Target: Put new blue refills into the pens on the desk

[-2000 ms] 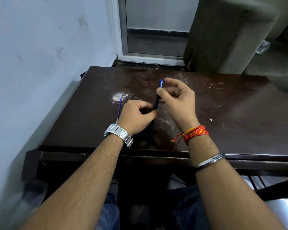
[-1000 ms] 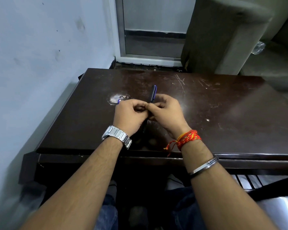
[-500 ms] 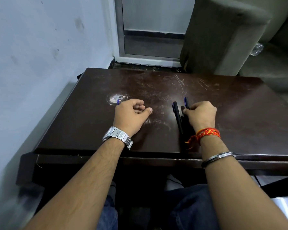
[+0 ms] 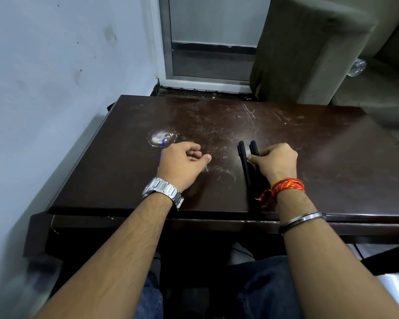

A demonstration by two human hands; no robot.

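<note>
Right hand (image 4: 275, 163) fingers pinch the pen (image 4: 255, 155) nearer it, flat on the desk (image 4: 332, 157), second pen (image 4: 244, 162) touching on the watch side. Left hand (image 4: 182, 165) is curled around a refill (image 4: 161, 150) (only its far end shows). Lift one pen clear first, then feed the refill straight down the barrel without bending it.

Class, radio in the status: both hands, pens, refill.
Left hand curled on blue refill. Right hand on the right of two pens lying on desk. Nothing in the way.
</note>
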